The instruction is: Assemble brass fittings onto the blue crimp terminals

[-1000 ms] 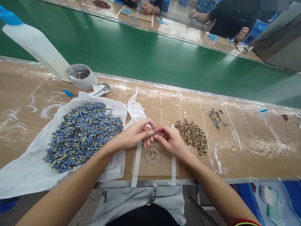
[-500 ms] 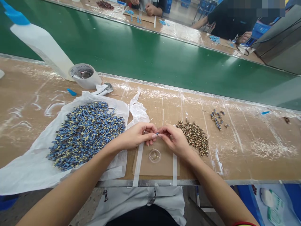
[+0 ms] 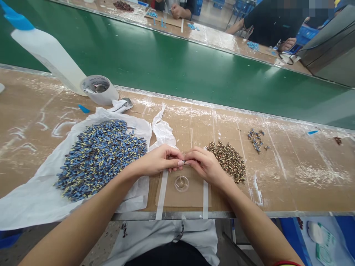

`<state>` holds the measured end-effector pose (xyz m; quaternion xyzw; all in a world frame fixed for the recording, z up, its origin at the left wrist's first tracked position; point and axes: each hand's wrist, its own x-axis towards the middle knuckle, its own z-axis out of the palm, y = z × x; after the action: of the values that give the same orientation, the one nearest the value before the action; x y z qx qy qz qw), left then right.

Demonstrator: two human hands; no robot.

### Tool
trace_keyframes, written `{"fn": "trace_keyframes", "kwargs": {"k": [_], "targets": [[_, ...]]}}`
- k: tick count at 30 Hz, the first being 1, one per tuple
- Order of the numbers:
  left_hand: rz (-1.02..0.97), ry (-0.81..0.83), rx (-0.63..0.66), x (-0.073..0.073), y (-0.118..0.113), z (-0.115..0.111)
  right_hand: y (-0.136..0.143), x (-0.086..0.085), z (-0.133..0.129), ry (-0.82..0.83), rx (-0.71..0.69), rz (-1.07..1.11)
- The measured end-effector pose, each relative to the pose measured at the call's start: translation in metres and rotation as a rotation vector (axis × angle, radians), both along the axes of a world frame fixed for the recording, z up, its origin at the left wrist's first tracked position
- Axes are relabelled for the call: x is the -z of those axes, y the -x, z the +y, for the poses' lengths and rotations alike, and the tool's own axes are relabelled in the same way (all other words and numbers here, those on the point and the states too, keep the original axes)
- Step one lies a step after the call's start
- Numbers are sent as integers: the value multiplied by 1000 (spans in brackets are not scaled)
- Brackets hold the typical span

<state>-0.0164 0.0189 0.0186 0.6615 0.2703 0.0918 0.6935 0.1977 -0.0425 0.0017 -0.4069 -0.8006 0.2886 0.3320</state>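
Note:
My left hand and my right hand meet fingertip to fingertip over a taped cardboard piece. Both are closed in a pinch on a tiny blue part, mostly covered by the fingers. Just below them a small clear round dish holds a thin stick. Left of my left hand, a heap of small blue, yellow and dark parts lies on white sheeting. A pile of small brown and gold pieces is beside my right hand. Farther right lie several blue-and-gold pieces.
A white bottle with a blue cap leans by a tape roll at the back left. Beyond the table runs a green belt. Across it, other people's hands work with small blue parts. Crumpled white sheet lies behind my hands.
My fingertips have dropped slightly and the fingers have shifted around the blue part, which shows less now. The piles and the dish stay where they were.

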Motion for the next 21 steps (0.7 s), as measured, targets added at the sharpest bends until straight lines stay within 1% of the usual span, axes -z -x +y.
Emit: {"fn": "trace_keyframes", "kwargs": {"k": [6,8,10,12,15,16,18,21], "targets": [[5,-62,-27,-2,-1,-2,1,-4,-1,-14,23,9],[9,-111,-35,-2,-2,-3,2,-4,-1,-13,28,1],[25,-193,-44,-2,-4,-4,1,-4,-1,-15,37,-3],[55,-290,-62,-2,-4,-3,-1,-5,-1,-6,78,7],[115,-467,-120,1,-2,-2,-5,-9,-4,79,165,57],[131,-525,-141,3,-2,-1,-6,-12,-5,130,158,67],[139,-606,-162,6,-1,0,-6,-16,-8,238,68,59],[128,-628,-151,8,0,0,0,-20,-12,346,-98,16]]}}
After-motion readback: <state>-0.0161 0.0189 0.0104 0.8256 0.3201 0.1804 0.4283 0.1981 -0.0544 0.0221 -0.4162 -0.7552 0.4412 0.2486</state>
